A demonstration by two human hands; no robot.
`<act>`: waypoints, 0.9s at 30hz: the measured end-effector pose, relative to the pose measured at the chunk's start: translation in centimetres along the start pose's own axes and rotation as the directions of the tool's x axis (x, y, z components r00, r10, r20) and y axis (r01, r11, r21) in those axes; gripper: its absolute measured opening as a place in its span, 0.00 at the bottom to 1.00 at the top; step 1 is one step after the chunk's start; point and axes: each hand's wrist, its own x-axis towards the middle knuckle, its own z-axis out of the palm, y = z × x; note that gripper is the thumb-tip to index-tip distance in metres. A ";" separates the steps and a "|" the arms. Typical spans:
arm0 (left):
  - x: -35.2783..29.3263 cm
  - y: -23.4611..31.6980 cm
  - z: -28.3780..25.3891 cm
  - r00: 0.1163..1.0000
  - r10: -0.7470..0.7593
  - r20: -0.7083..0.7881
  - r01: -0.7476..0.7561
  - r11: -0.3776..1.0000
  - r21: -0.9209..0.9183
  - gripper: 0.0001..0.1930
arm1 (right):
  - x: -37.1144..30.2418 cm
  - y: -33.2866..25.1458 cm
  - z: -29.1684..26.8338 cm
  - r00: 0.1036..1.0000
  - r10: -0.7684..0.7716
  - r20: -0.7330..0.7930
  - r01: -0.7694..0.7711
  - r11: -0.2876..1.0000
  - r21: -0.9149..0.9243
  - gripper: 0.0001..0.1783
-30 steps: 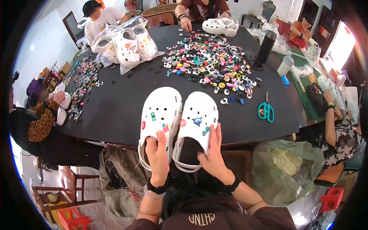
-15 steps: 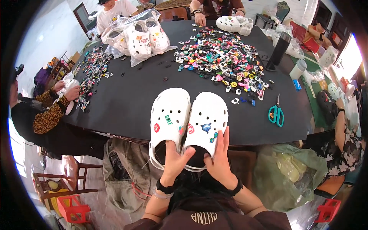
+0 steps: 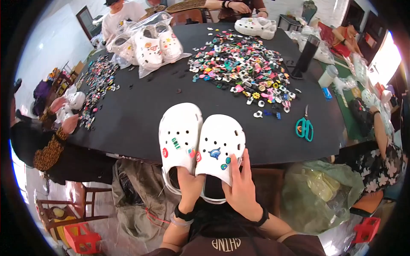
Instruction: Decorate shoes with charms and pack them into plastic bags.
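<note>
Two white clogs with holes in their toes are held side by side, toes pointing away, at the table's near edge. My left hand [image 3: 190, 187] reaches into the heel opening of the left clog [image 3: 181, 121] and grips it; its fingertips are hidden inside. Along the outer side of the right clog [image 3: 222, 132] lies my right hand [image 3: 241, 190], fingers stretched over the upper and thumb by the opening. Small charms dot both uppers: a green lettered one [image 3: 175, 144] and red ones on the left, a blue animal shape [image 3: 214, 153] and green-blue sunglasses [image 3: 225, 164] on the right.
A large heap of colourful charms [image 3: 239, 64] covers the dark table [image 3: 141, 111]. Teal-handled scissors [image 3: 304, 128] lie at the right, beyond them a black bottle [image 3: 306, 57]. Bagged clogs [image 3: 149, 47] stand at the far left. Several co-workers sit around; a green sack [image 3: 320, 200] rests below.
Both clogs and my hands have shifted slightly left and down in the picture, as has much of the scene. My right fingers still lie along the right clog.
</note>
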 end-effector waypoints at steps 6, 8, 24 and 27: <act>-0.1 0.0 0.9 0.994 0.051 -0.094 -0.043 0.996 0.083 0.25 | 1.4 0.6 -0.3 0.997 0.068 0.043 -0.075 0.980 0.184 0.41; -0.3 -0.9 0.6 0.995 0.041 -0.093 -0.038 0.999 0.026 0.23 | 1.6 0.2 -0.4 0.999 0.049 0.012 -0.050 0.983 0.178 0.42; 0.2 0.7 1.9 0.981 0.022 -0.194 -0.061 0.978 -0.198 0.28 | 2.6 0.2 -0.1 0.983 -0.141 -0.115 0.147 0.988 0.043 0.41; 0.7 1.6 1.2 0.991 -0.017 -0.131 0.010 0.999 -0.052 0.29 | 0.5 -1.0 -0.8 0.958 -0.259 -0.124 0.262 0.965 0.009 0.34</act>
